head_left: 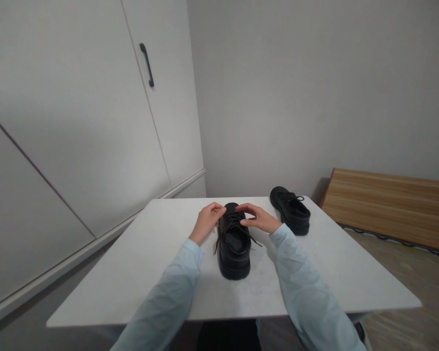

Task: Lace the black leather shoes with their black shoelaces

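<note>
A black lace-up shoe (pixel 235 263) stands upright on the white table, its heel toward me and its toe pointing away. Its laces (pixel 233 219) are threaded across the front, and their loose ends hang down both sides. My left hand (pixel 207 222) is closed at the left side of the toe, its thumb on the upper and other fingers curled along the side. At the right of the laces, my right hand (pixel 259 219) has thumb and forefinger apart, the tips at the lacing. Whether it touches a lace is too small to tell.
A second black shoe (pixel 290 209) stands at the table's far right corner, laces tied. The white table (pixel 161 287) has its front edge close to me. White cabinets (pixel 95 122) rise at the left, a grey wall (pixel 314 97) behind. A wood-grain board (pixel 391 207) is at the right.
</note>
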`<state>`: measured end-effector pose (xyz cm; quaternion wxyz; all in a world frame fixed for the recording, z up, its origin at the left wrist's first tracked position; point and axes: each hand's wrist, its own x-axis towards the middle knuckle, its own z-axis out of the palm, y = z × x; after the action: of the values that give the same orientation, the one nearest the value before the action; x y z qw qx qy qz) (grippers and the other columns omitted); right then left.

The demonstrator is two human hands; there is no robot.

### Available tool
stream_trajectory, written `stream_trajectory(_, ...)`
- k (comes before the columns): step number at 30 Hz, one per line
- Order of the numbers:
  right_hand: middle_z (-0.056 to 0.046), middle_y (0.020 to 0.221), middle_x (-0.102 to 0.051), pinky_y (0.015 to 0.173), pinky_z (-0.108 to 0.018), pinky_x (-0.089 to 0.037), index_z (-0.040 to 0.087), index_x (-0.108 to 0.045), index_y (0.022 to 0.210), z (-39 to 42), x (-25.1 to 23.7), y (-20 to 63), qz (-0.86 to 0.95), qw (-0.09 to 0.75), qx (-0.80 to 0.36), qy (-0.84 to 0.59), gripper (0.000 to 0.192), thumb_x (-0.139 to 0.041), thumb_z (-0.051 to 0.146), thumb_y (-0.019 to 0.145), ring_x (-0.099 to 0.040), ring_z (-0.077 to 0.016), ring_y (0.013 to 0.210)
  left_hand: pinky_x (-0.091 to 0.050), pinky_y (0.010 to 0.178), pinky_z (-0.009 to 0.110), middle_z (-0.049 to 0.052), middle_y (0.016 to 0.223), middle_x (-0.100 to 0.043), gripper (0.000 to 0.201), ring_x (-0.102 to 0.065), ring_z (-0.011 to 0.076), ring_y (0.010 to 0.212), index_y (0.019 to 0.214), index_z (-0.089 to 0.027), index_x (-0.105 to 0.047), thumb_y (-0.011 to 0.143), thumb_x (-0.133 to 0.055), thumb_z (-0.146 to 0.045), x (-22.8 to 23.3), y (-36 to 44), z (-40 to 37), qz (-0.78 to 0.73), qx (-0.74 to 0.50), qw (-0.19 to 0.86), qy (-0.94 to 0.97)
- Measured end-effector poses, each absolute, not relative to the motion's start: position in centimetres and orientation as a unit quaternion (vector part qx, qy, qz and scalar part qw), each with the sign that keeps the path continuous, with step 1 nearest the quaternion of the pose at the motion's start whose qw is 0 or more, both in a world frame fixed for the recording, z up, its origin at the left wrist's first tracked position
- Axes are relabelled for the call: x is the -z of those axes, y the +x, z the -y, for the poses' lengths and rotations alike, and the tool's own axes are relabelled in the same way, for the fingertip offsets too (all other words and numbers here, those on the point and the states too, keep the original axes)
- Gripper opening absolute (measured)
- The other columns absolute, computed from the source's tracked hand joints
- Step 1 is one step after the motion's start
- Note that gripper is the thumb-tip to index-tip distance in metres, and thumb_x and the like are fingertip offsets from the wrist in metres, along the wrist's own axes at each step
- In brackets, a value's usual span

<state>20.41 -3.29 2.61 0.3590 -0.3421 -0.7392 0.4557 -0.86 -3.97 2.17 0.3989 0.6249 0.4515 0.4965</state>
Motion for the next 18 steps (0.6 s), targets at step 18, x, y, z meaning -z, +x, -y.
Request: stream_trajectory(18,-0.005,0.077,-0.068,0.085,-0.040,-0.047,0.019,-0.060,0.068,1.7,-0.8,19.2,0.707,0.468,-0.321,-0.422,0.028,-0.066,0.045,0.070,-0.063,-0.0212,0.082,-0.040,0.050,0.022,-0.002,0.062,-0.059,0.023,-0.051,0.0116,0.052,0.071,-0.018,-0.061,0.069,-0.064,-0.040,-1.4,0.5,3.9,-0.488,-0.482,0.309,0.658)
